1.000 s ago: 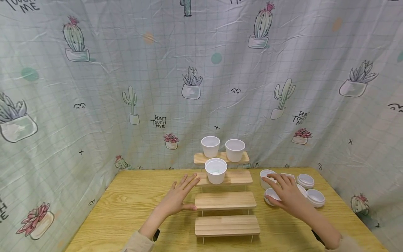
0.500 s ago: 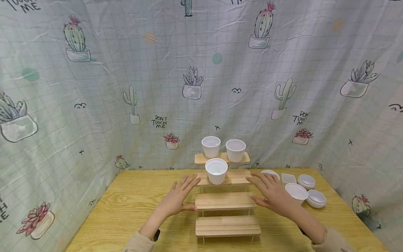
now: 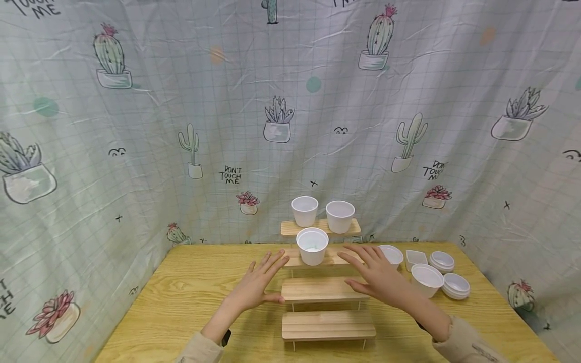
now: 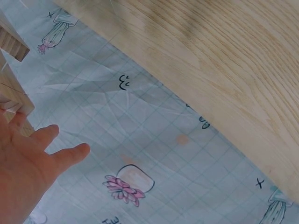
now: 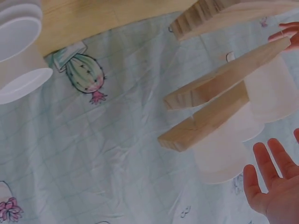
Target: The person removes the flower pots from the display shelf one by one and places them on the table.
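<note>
A tiered wooden stand (image 3: 325,289) with several plank shelves stands mid-table. Two white plastic cups, the left cup (image 3: 304,212) and the right cup (image 3: 340,217), sit upright on its top shelf. Below them, a third white cup (image 3: 312,246) is at the left of the second shelf. My left hand (image 3: 256,285) has its fingers spread at the stand's left side; fingertips (image 4: 18,117) appear to touch a plank end in the left wrist view. Holding nothing, my right hand (image 3: 381,277) is spread at the stand's right side, fingertips over the second shelf. Whether it touches wood I cannot tell.
On the right of the wood-grain table (image 3: 204,282) are a white tub (image 3: 391,255), a square container (image 3: 415,258), a larger cup (image 3: 427,280) and round bowls (image 3: 456,286). My right hand partly hides this group. A cactus-print curtain (image 3: 227,116) hangs behind.
My right hand has moved left, from above the containers on the right to the stand's right side. The left hand and the cups on the stand have stayed put.
</note>
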Demonstrator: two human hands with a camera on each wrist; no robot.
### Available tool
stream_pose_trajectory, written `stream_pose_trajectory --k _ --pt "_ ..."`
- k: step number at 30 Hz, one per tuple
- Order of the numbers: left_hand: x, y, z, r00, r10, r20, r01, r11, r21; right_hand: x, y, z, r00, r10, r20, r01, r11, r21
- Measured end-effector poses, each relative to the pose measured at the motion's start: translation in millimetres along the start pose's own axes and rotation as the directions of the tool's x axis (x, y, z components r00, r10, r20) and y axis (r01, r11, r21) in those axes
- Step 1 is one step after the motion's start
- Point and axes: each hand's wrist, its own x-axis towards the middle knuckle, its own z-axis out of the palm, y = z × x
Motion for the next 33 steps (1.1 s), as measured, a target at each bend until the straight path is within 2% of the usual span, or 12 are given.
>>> stream_pose_trajectory --k 6,13,33 --pt "0.3 -0.3 0.5 1.0 0.0 0.004 0.0 1.0 0.002 14.5 -6 5 1.0 -0.024 0.016 0.025 0.999 -0.035" --pt "0.8 -0.4 1.5 1.0 -0.003 0.01 0.003 1.0 0.009 30.2 -10 11 0.998 -0.057 -0.018 0.056 0.997 -0.05" --pt "1.3 -0.2 0.2 1.0 0.0 -0.001 0.0 1.0 0.025 58.4 -7 28 0.997 -0.08 0.003 0.08 0.992 -0.099"
